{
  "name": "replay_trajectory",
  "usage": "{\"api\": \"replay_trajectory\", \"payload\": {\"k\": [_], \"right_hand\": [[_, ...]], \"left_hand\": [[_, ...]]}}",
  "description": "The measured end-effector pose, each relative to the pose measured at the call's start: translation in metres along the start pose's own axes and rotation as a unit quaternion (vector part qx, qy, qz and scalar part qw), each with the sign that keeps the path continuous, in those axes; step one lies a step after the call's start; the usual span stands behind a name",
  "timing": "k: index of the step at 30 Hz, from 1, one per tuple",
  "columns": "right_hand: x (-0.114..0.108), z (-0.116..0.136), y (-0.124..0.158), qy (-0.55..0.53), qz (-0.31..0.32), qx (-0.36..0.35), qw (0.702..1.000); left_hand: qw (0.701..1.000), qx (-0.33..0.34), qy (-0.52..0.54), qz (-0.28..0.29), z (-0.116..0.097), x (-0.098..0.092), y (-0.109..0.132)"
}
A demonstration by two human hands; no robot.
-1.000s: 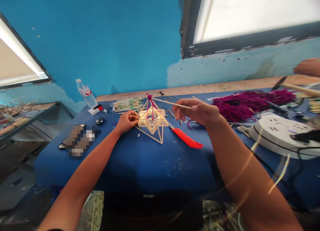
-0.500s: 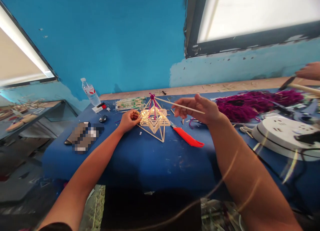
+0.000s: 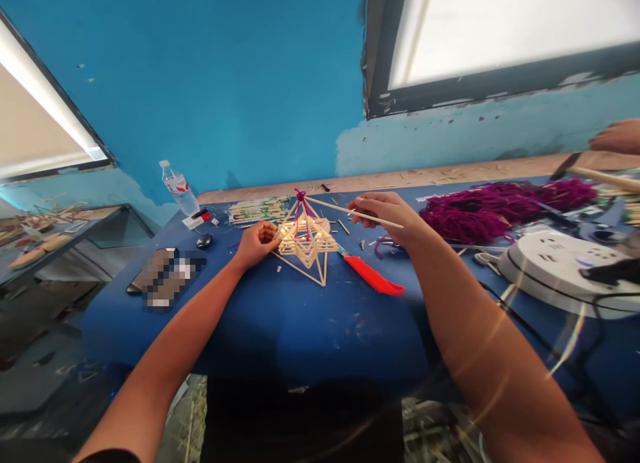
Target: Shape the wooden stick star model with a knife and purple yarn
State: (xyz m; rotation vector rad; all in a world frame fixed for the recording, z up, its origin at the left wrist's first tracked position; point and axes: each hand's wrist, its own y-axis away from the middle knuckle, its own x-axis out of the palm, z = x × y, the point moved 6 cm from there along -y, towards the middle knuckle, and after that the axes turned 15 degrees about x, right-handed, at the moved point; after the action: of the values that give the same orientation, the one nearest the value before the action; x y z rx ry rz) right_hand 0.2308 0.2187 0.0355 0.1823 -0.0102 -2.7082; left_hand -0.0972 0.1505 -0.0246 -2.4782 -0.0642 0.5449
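A lantern-like star frame of pale thin sticks (image 3: 307, 249) stands on the blue table, with small warm lights glowing inside. Purple yarn (image 3: 301, 195) is knotted at its peak. My left hand (image 3: 256, 245) has curled fingers gripping the frame's left corner. From the peak a slim wooden stick (image 3: 330, 206) slants out to the right. My right hand (image 3: 384, 213) is closed around this stick near its outer end, which sticks out past the palm. Just right of the frame lies a red-handled knife (image 3: 374, 275), its tip by the frame's base.
Purple yarn (image 3: 470, 213) is heaped at the right, behind a white round device (image 3: 560, 269) with cables. Bundled sticks (image 3: 260, 210), a water bottle (image 3: 179, 188), a black mouse (image 3: 205, 241) and a phone (image 3: 153, 269) lie leftward. Another person's hand (image 3: 617, 137) holds a tool at far right.
My right hand's raised thumb and loose fingers have come down and closed around the stick. The left hand stays on the frame. The view has shifted slightly.
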Motion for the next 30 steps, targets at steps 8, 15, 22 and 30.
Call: {"api": "replay_trajectory", "payload": {"k": [8,15,22,30], "right_hand": [[0.007,0.007,0.010,-0.005,0.062,0.008,0.998],[0.023,0.013,0.029,0.014,0.216,-0.012,0.976],[0.028,0.020,0.037,-0.017,0.249,-0.044,0.967],[0.027,0.021,0.040,-0.055,0.256,-0.045,0.964]], "left_hand": [[1.000,0.008,0.000,0.008,0.000,0.000,0.001],[1.000,0.008,-0.003,0.010,0.000,0.000,0.002],[1.000,0.010,-0.008,0.003,0.000,-0.001,0.001],[1.000,0.009,0.000,-0.002,-0.003,-0.002,0.002]]}}
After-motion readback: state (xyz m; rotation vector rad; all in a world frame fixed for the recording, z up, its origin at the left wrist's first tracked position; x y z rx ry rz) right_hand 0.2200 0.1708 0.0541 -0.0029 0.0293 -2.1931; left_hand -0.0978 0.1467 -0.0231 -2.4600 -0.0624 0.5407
